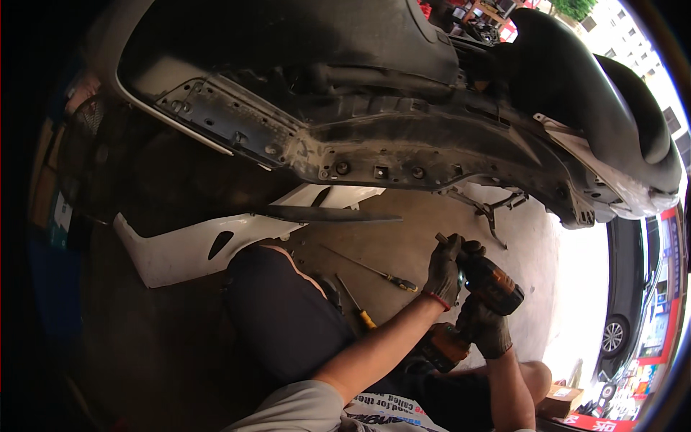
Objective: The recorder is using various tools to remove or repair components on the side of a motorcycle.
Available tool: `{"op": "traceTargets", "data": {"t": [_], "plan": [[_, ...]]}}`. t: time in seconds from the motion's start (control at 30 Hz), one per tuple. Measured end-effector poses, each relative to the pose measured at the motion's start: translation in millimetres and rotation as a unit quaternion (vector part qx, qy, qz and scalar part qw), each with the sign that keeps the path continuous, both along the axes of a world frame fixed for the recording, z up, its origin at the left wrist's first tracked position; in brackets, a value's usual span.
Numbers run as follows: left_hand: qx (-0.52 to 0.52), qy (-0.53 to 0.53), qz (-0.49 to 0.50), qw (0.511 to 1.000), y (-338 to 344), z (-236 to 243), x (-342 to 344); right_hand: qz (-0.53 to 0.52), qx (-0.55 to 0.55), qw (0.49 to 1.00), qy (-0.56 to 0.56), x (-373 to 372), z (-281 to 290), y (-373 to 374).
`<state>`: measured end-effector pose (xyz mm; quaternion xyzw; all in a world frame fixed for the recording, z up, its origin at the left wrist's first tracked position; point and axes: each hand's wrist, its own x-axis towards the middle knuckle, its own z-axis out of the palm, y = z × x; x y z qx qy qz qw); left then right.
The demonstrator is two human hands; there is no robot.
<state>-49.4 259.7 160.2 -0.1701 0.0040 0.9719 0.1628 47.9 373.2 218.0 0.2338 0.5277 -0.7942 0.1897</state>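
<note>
My right hand [488, 330], in a dark glove, grips the handle of an orange and black cordless driver [493, 284], its battery low beside my leg. My left hand [445, 277], in a dark glove with a red cuff, has its fingers closed at the front of the driver around a short metal piece [441, 237], perhaps a bit. Above hangs a scooter's black underside [389, 129] with dusty fastener holes. A white body panel [173, 255] and a long dark strip [331, 216] lie beyond my bent knee.
Two screwdrivers [397, 281] [363, 317] lie on the concrete floor [525, 288]. A stand [493, 219] is under the scooter. A dark car [622, 288] is outside at the right, above a cardboard box [560, 399]. Mesh and boxes [61, 216] line the left.
</note>
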Motion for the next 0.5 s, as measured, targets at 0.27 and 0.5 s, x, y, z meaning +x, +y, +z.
{"op": "traceTargets", "data": {"t": [0.27, 0.5], "plan": [[0.058, 0.056, 0.092, 0.992, -38, 6, -31, 0.221, 0.324, 0.906, 0.159, -79, 41, -31], [0.119, 0.158, 0.215, 0.956, -86, 20, -70, 0.329, 0.328, 0.856, 0.225, -147, 113, -116]]}}
